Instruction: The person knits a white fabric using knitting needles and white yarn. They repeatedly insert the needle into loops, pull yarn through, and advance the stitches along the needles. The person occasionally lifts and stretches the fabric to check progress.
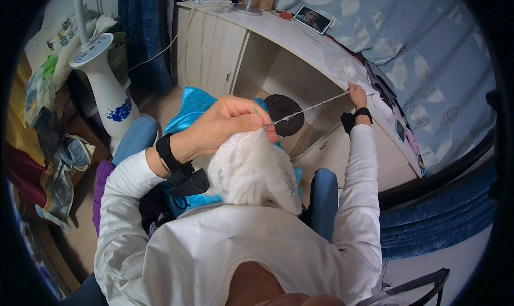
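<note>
My left hand pinches the top edge of a white knitted piece together with thin knitting needles. The knitting hangs below that hand over my lap, in front of my white shirt. A fuzzy white strand of yarn runs taut from the needles up to the right. Its far end is held between the fingers of my right hand, which is stretched out close to the desk edge. A bright blue cloth or bag lies beneath the knitting.
Ahead stands a pale wooden desk with cabinets, bearing a tablet, a lamp base and clear plastic wrapping. A dark round object is below. At left are a white and blue pedestal device and piled fabrics.
</note>
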Tool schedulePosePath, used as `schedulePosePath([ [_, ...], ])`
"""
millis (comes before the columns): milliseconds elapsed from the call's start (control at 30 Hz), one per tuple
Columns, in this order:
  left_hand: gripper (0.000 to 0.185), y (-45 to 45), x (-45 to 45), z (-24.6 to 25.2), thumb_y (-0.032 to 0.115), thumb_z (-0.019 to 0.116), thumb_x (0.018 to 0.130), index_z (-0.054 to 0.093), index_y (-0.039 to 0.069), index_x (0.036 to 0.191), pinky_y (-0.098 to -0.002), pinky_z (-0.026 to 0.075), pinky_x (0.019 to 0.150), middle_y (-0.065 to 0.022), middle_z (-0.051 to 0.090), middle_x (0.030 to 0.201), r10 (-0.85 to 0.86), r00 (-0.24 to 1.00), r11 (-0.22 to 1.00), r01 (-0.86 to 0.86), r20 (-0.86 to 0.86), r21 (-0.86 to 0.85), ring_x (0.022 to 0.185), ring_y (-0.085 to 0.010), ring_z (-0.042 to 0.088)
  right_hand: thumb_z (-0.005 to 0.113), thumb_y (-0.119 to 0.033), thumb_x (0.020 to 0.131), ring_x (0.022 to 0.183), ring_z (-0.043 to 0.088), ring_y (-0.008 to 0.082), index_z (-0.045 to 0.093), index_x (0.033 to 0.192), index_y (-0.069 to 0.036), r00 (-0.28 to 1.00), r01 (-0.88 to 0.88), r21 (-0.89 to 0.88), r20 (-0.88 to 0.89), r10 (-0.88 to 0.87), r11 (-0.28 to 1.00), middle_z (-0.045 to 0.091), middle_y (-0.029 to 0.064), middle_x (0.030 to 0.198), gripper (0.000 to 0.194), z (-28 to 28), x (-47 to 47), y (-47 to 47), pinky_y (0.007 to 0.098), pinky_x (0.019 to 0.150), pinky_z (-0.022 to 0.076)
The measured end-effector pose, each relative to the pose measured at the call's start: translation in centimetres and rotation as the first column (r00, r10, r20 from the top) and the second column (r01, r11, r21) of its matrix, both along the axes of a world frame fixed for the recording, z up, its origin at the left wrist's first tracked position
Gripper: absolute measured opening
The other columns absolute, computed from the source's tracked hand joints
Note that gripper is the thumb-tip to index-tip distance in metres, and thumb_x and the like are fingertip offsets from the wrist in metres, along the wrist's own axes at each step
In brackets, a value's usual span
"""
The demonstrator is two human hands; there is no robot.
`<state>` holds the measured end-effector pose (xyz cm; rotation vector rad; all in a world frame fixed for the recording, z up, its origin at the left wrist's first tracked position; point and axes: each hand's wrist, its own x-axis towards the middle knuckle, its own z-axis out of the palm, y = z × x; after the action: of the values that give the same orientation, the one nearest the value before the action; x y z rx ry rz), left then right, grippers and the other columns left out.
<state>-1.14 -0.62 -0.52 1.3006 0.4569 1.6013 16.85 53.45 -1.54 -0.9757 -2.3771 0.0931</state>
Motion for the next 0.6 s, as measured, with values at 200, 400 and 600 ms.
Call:
schedulePosePath([
  [200, 0.019, 0.8, 0.3, -0.3, 0.016, 0.064, 0.098, 0.072, 0.001, 0.105, -0.0311, 0.052, 0.093, -0.0195, 0.061, 0.131, 0.012, 1.000, 1.000, -0.012, 0.014, 0.012, 0.115, -0.0188, 0.060, 0.044, -0.036, 0.101, 0.084, 0.062, 0.0445, 0.069, 0.089, -0.004, 0.930, -0.311, 0.270, -0.113, 0.351, 0.911, 0.065, 0.0236, 0.083, 0.042, 5.9, -4.3, -13.9, 0.0517, 0.073, 0.0469],
  [400, 0.017, 0.7, 0.1, -0.7, 0.013, 0.064, 0.098, 0.072, -0.001, 0.105, -0.0301, 0.052, 0.093, -0.0178, 0.060, 0.134, 0.160, 0.986, 0.987, -0.158, 0.047, -0.044, 0.110, -0.0161, 0.062, 0.068, -0.031, 0.087, 0.062, 0.060, 0.0295, 0.059, 0.081, -0.009, 0.566, -0.733, 0.542, 0.151, 0.810, 0.411, 0.058, 0.0091, 0.066, 0.024, 9.0, -8.1, -35.2, 0.0403, 0.053, 0.0450],
  [600, 0.024, 0.6, -0.2, -0.8, 0.020, 0.066, 0.096, 0.070, -0.003, 0.103, -0.0312, 0.055, 0.086, -0.0200, 0.071, 0.110, 0.109, 0.994, 0.981, -0.105, 0.015, -0.162, 0.101, -0.0193, 0.069, 0.077, -0.033, 0.079, 0.063, 0.059, 0.0260, 0.058, 0.080, -0.010, 0.527, -0.811, 0.386, 0.158, 0.835, 0.439, 0.057, 0.0058, 0.066, 0.030, 9.5, -7.8, -37.0, 0.0368, 0.055, 0.0452],
])
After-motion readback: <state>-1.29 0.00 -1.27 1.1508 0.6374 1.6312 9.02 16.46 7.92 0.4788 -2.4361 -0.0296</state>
